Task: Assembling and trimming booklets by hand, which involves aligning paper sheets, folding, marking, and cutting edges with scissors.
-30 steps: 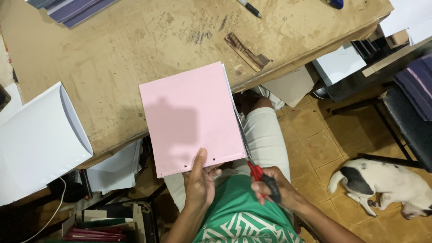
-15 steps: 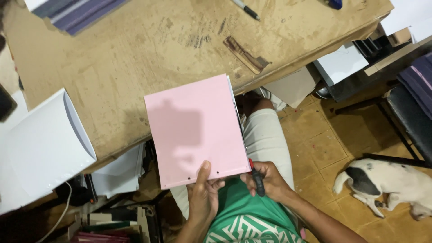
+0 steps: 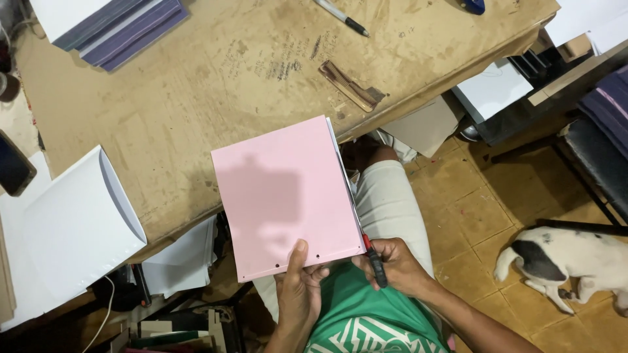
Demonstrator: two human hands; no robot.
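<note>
Left hand (image 3: 299, 291) grips the pink pad (image 3: 284, 196) at its 6 o'clock edge, thumb on top. Right hand (image 3: 392, 265) is closed around a red-and-black cutter (image 3: 374, 261) at the pad's 5 o'clock corner. Pad overhangs the table (image 3: 196, 98) edge, above the lap.

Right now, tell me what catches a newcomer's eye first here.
A pink card sheet fills the middle, its near edge pinched by the left hand. At its right corner the right hand grips a red-and-black cutter. A black-and-white dog lies on the tiled floor at the right.
</note>
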